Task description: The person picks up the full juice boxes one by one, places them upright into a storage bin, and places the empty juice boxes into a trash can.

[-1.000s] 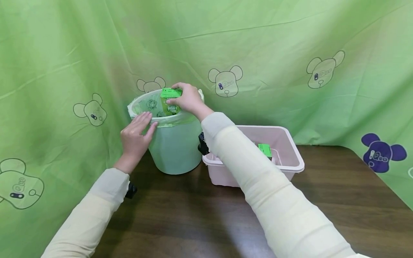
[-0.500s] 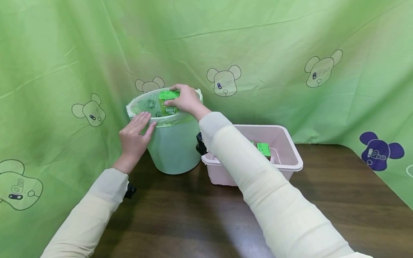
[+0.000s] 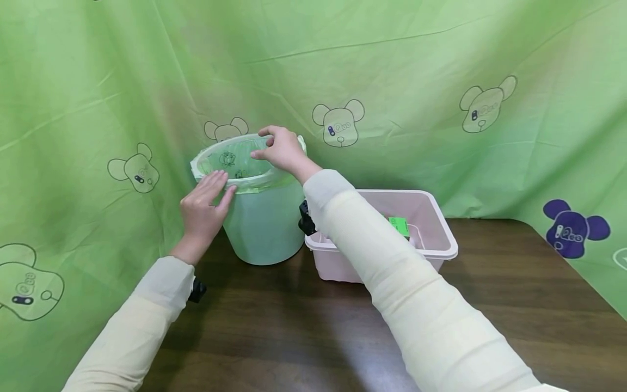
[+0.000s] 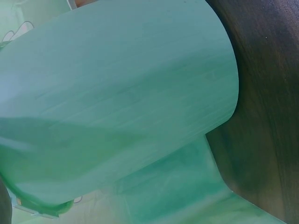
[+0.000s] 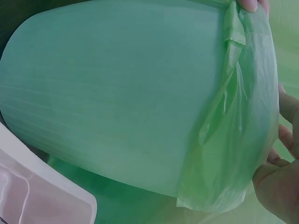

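A pale green trash bin [image 3: 264, 228] stands on the table, lined with a thin green plastic bag [image 5: 243, 126] folded over its rim. My left hand [image 3: 202, 209] rests at the rim's near left side with its fingers straight. Over the bin's mouth hovers my right hand [image 3: 286, 151], thumb and fingers apart and nothing between them. In the right wrist view, that hand [image 5: 282, 182] shows beside the bagged rim. The bin's bottom is hidden from the head view. The left wrist view shows mostly the bin's side wall [image 4: 126, 88].
A pink plastic tub [image 3: 443, 231] stands right of the bin, partly behind my right sleeve [image 3: 382, 256]. One green-topped carton [image 3: 399, 226] shows inside it. Green printed cloth [image 3: 401, 65] hangs behind the dark wooden table [image 3: 274, 337].
The green drink carton that my right hand held over the bin is let go and out of sight; the hand stays in nearly the same place. The left hand has barely moved.
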`<state>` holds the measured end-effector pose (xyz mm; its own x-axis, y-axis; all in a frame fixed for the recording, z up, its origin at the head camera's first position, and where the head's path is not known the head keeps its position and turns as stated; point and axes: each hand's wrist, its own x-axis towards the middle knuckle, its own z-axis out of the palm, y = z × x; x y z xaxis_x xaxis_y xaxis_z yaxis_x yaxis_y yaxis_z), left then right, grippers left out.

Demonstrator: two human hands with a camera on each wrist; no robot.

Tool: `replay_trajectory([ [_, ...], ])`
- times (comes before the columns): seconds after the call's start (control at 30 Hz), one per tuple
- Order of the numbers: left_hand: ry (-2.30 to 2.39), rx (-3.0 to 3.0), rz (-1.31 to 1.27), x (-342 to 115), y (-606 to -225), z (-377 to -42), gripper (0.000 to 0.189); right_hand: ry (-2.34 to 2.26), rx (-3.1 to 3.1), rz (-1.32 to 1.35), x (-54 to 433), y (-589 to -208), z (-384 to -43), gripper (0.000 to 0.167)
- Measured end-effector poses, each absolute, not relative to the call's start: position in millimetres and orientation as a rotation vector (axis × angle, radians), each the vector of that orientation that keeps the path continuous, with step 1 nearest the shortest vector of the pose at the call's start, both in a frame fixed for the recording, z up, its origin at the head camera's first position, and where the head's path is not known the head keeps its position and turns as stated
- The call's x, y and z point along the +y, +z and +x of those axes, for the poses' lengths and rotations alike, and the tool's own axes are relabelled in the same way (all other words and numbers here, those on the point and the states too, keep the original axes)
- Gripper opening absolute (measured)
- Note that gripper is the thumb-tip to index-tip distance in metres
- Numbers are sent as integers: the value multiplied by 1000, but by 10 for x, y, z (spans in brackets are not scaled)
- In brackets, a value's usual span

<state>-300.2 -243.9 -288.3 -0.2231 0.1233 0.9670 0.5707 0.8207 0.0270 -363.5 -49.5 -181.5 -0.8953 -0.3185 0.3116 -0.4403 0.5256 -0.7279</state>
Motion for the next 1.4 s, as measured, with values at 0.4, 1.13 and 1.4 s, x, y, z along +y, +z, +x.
replay_trajectory([
  [0.4,-467,-1773,-543,-2476,-2865,-3006,28,1299,-2570,743,-357,-1746,-3584,56],
  [1.13,-373,-1805,-590,-2581,-2856,-2965,30,1405,-2487,836,381,-1779,-3385,52],
  [1.4,-306,-1808,-619,-2615,-2825,-2949,35,1364,-2496,785,804,-1838,-3310,50],
])
